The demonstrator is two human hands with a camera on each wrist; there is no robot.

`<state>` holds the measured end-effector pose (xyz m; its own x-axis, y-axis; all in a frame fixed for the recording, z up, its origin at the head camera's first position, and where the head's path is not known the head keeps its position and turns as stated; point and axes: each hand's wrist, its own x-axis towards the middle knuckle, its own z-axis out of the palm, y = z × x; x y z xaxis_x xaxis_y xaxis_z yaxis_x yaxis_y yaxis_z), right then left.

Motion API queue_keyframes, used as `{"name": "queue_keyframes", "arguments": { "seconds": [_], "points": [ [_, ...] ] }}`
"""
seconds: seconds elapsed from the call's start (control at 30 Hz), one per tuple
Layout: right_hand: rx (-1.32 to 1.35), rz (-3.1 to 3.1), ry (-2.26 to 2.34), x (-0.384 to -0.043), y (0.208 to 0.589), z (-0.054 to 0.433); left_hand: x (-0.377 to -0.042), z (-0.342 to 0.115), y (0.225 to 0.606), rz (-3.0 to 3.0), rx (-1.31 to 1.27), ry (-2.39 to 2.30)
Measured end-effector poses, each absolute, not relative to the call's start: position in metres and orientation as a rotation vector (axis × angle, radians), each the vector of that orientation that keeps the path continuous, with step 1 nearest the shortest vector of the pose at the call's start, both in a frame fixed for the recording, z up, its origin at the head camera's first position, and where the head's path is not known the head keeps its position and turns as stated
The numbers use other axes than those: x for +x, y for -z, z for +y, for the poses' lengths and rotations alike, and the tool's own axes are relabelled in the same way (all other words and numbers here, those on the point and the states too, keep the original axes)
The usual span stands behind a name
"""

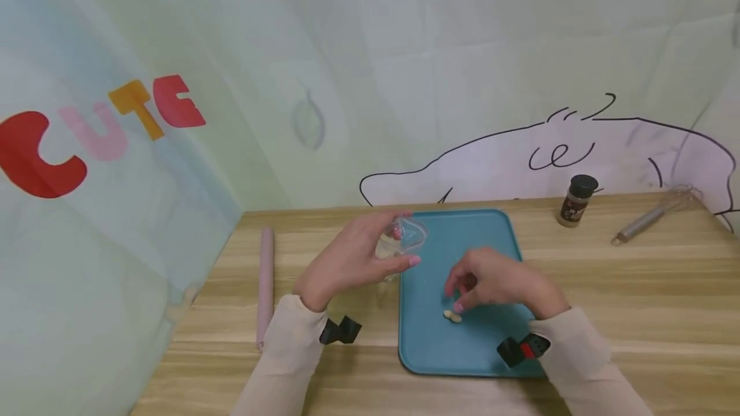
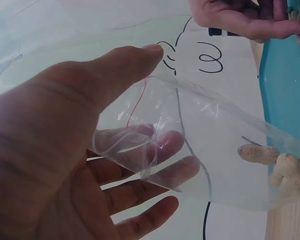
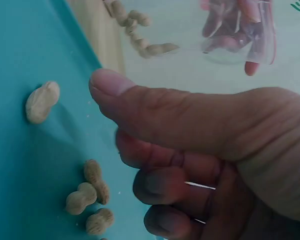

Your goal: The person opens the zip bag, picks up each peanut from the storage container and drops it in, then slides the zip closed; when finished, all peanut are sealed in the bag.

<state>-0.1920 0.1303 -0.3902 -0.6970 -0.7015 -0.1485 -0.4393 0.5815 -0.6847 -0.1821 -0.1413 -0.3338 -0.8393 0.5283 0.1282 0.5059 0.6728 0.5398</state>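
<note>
My left hand (image 1: 352, 255) holds a clear zip-lock bag (image 2: 215, 120) by its mouth, at the left edge of the blue tray (image 1: 462, 352). Through the film in the left wrist view I see fingers, and several unshelled peanuts (image 2: 289, 167) lie lower in the bag. Over the tray hovers my right hand (image 1: 491, 278), its fingers loosely bent and its thumb apart, with nothing visible between them. In the right wrist view, a lone peanut (image 3: 42, 102) and a cluster of peanuts (image 3: 82, 198) lie on the tray near that hand.
A pinkish rolled-up mat or rod (image 1: 266, 287) lies left of the tray on the wooden table (image 1: 665, 313). Toward the back right stand a black-capped spice jar (image 1: 575, 201) and a whisk (image 1: 647, 220). A printed cloth (image 1: 347, 82) hangs behind the table.
</note>
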Motion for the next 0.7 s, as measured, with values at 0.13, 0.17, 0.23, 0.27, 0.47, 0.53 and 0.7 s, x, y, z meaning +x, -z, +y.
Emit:
{"name": "queue_keyframes", "arguments": {
  "seconds": [0.13, 0.17, 0.23, 0.27, 0.47, 0.53, 0.7],
  "points": [
    [-0.902, 2.436, 0.845, -0.191, 0.392, 0.128, -0.181, -0.142, 0.333, 2.854, 0.863, -0.889],
    [-0.897, 2.443, 0.834, -0.191, 0.393, 0.127, -0.181, -0.143, 0.332, 2.859, 0.861, -0.885],
    [-0.885, 2.457, 0.809, -0.190, 0.394, 0.126, -0.181, -0.143, 0.332, 2.863, 0.864, -0.883],
    [-0.876, 2.463, 0.797, -0.190, 0.395, 0.125, -0.181, -0.143, 0.332, 2.863, 0.865, -0.884],
    [-0.843, 2.486, 0.750, -0.187, 0.398, 0.120, -0.181, -0.143, 0.333, 2.871, 0.875, -0.877],
    [-0.837, 2.486, 0.745, -0.186, 0.398, 0.119, -0.180, -0.143, 0.333, 2.872, 0.877, -0.875],
    [-0.833, 2.483, 0.728, -0.187, 0.397, 0.118, -0.181, -0.143, 0.333, 2.861, 0.883, -0.883]
  ]
}}
